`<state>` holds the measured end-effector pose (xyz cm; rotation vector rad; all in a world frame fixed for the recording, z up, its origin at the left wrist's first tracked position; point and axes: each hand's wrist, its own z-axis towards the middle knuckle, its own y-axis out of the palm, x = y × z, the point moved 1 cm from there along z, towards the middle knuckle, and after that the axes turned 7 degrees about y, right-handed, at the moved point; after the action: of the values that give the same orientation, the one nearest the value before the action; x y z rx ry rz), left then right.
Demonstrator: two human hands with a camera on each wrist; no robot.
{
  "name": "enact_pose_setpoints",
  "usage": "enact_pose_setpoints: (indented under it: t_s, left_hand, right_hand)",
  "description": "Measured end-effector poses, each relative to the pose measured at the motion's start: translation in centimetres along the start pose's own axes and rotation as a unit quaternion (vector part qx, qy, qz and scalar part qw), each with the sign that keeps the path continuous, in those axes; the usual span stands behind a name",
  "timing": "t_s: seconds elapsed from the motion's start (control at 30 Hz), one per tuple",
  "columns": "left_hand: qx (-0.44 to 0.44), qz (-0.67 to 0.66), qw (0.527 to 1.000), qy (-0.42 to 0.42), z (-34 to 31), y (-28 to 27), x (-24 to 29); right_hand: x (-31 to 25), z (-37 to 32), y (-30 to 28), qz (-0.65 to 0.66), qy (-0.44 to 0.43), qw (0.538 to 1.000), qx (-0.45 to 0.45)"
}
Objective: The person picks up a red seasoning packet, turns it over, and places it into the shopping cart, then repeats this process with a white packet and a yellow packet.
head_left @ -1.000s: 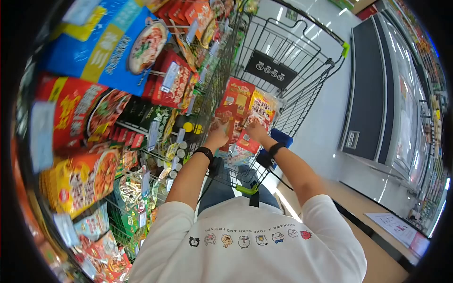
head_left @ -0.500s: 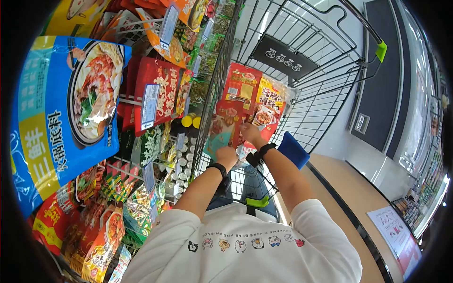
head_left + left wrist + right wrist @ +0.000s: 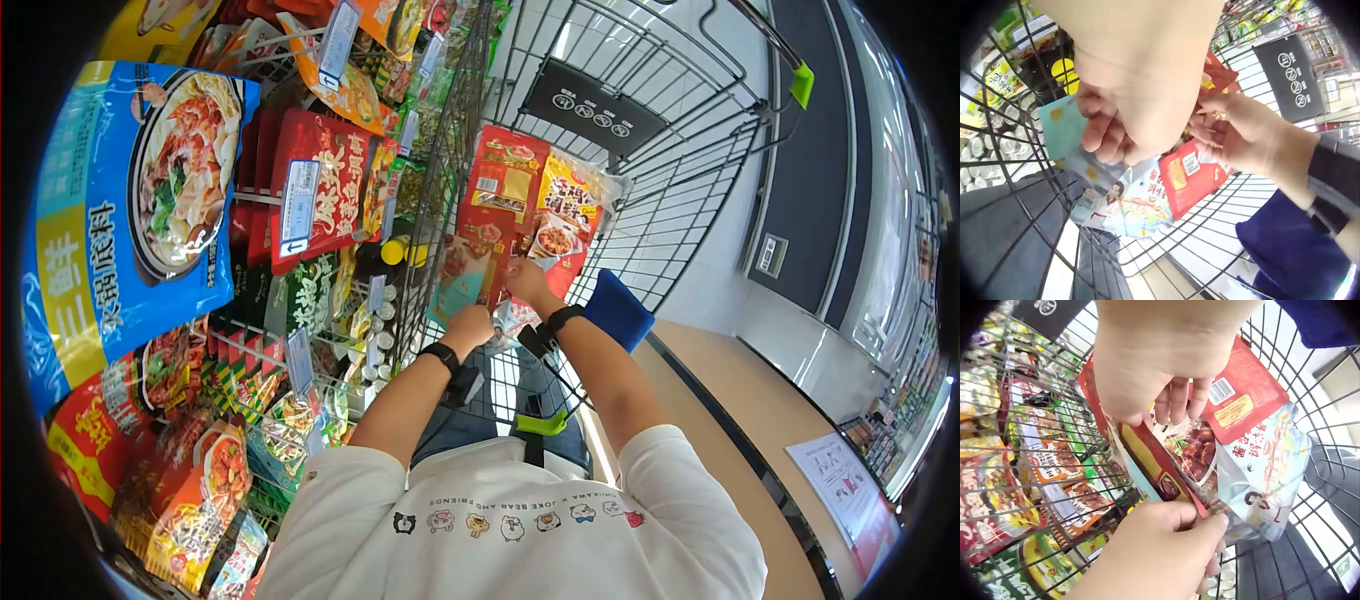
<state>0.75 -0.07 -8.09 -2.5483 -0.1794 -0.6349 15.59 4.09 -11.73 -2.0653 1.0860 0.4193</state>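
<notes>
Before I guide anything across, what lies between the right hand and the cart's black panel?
A yellow-and-red packet, with a red packet beside it, lies between the right hand and the black panel, as the head view shows.

Open-topped cart: wire wall (image 3: 452, 165) bars the way left of centre, packets (image 3: 508, 185) crowd the middle, blue object (image 3: 617, 312) obstructs right of centre; bare mesh (image 3: 655, 225) borders free room right of the packets.
</notes>
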Motion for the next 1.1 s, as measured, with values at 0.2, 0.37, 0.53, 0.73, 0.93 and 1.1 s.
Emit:
enact_pose_setpoints:
  t_s: [0.2, 0.37, 0.53, 0.73, 0.93, 1.1]
  left_hand:
    - [-0.038, -0.032, 0.984, 0.169, -4.8, -6.8, 3.8]
    - [0.002, -0.247, 0.943, 0.221, -11.3, -11.5, 8.9]
    - [0.053, -0.663, 0.689, 0.289, -22.6, -13.2, 14.7]
    - [0.107, -0.701, 0.414, 0.571, -33.2, -8.7, 13.5]
    - [0.301, -0.692, 0.361, 0.548, -39.3, -1.9, 13.3]
    - [0.348, -0.702, 0.356, 0.51, -41.5, 2.3, 11.3]
  right_hand:
    - [-1.4, -3.1, -4.1, 0.173, -0.028, 0.984, -0.037]
    - [-3.9, -7.6, -9.9, 0.274, -0.029, 0.961, -0.027]
    - [-7.9, -18.7, -17.3, 0.413, 0.028, 0.898, -0.147]
    - [-8.6, -29.3, -18.7, 0.413, 0.043, 0.82, -0.394]
    - [-12.8, -35.8, -16.7, 0.434, -0.194, 0.678, -0.56]
    - [-14.0, -38.4, -14.5, 0.453, -0.233, 0.747, -0.428]
